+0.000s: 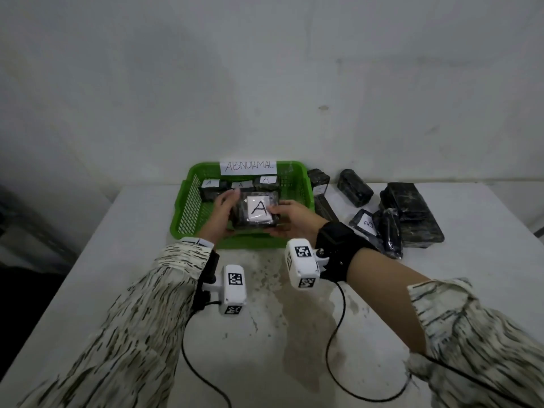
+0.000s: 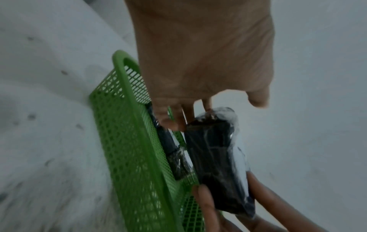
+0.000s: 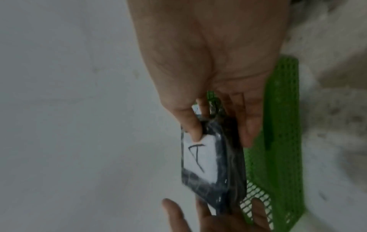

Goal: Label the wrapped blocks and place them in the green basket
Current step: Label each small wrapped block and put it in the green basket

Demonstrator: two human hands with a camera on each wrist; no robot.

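A black plastic-wrapped block (image 1: 256,212) with a white label marked "A" hangs over the green basket (image 1: 184,207), tilted toward me. My right hand (image 1: 282,216) pinches its right end, thumb on the label's edge and fingers underneath; the right wrist view shows this hand (image 3: 221,138) on the block (image 3: 208,164). My left hand (image 1: 228,207) lies with fairly straight fingers against the block's left end. In the left wrist view its fingertips (image 2: 176,124) touch the block (image 2: 214,164) while the thumb stands off it. Three blocks (image 1: 240,187) labelled "A" stand along the basket's back wall.
A paper sign (image 1: 248,166) reading "ABNORMAL" is fixed to the basket's far rim. Right of the basket lies a pile of wrapped blocks (image 1: 412,207), one with a label marked "B" (image 1: 367,224). The stained white table (image 1: 265,334) meets a wall behind the basket.
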